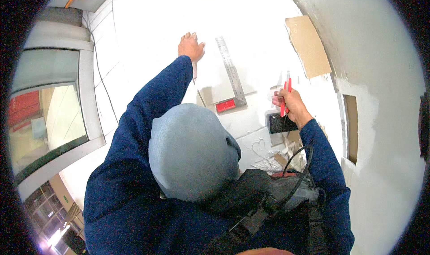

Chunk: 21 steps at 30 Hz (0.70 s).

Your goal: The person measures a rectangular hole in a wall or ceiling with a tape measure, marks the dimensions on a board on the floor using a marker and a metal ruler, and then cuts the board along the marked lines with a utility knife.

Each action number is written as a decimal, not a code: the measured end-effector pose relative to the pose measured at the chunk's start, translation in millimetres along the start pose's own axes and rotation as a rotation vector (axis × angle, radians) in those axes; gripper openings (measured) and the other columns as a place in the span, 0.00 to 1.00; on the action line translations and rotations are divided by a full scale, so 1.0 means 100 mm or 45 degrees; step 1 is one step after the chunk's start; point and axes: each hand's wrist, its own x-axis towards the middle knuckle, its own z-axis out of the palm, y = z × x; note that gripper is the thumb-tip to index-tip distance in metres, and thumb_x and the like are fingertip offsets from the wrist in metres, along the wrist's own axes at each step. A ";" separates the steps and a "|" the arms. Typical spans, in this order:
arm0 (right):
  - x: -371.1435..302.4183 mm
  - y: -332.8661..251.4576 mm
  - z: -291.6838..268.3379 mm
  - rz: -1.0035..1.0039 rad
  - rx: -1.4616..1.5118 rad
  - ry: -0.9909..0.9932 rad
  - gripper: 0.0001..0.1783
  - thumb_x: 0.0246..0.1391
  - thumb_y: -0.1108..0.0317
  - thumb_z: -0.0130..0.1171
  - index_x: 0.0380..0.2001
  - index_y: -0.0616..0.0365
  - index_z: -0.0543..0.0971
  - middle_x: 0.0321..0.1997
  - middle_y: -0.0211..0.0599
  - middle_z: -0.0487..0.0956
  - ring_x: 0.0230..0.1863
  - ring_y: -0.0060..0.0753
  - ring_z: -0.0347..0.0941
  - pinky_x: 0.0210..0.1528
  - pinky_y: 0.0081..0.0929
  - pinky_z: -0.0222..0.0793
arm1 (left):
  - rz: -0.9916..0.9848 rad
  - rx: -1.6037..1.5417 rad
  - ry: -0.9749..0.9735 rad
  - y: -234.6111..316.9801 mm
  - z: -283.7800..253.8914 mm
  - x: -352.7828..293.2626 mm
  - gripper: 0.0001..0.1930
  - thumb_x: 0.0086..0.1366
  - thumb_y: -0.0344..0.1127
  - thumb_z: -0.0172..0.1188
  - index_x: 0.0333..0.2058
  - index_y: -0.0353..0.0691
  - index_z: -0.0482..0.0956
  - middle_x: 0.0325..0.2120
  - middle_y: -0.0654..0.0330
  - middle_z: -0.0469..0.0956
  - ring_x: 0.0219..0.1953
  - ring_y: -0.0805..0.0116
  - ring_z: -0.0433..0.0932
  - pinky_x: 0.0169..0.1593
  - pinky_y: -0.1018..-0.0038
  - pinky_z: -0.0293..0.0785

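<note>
My left hand (191, 47) lies on the bright white surface (148, 44) with its fingers stretched out, holding nothing. To its right is a try square (230, 71) with a steel ruled blade and a red stock, touched by neither hand. My right hand (293, 105) is closed around a red utility knife (286, 96), whose pale tip points away from me. A black phone-like slab (281, 123) lies just below that hand, partly covered by it. Glare washes out much of the white surface.
A brown cardboard piece (309, 47) lies at the far right, by the grey wall (380, 67) with its rectangular opening (351, 129). Torn scraps (291, 150) litter the floor near my right forearm. A rounded grey-blue cloth form (192, 152) hides the middle. A window frame (85, 89) stands left.
</note>
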 end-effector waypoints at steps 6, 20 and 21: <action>0.41 0.27 0.27 0.128 0.258 0.170 0.11 0.52 0.73 0.50 0.37 0.70 0.72 0.32 0.40 0.75 0.29 0.32 0.73 0.34 0.25 0.75 | 0.159 0.270 -0.092 -0.33 -0.33 1.10 0.38 0.55 0.49 0.59 0.61 0.37 0.61 0.59 0.43 0.62 0.64 0.46 0.57 0.64 0.59 0.59; 1.24 -0.03 0.04 -0.391 -0.085 0.339 0.08 0.49 0.71 0.52 0.34 0.64 0.71 0.25 0.38 0.76 0.25 0.31 0.74 0.27 0.28 0.70 | 0.069 0.409 -0.215 -0.64 -0.39 1.46 0.52 0.54 0.64 0.60 0.64 0.29 0.50 0.65 0.43 0.51 0.66 0.51 0.57 0.65 0.64 0.59; 1.22 -0.12 0.03 -0.432 0.202 0.219 0.10 0.49 0.71 0.52 0.35 0.63 0.71 0.26 0.36 0.76 0.25 0.30 0.74 0.27 0.28 0.70 | 0.088 0.415 -0.157 -0.73 -0.37 1.31 0.49 0.57 0.64 0.56 0.61 0.25 0.53 0.64 0.41 0.53 0.63 0.49 0.62 0.63 0.63 0.62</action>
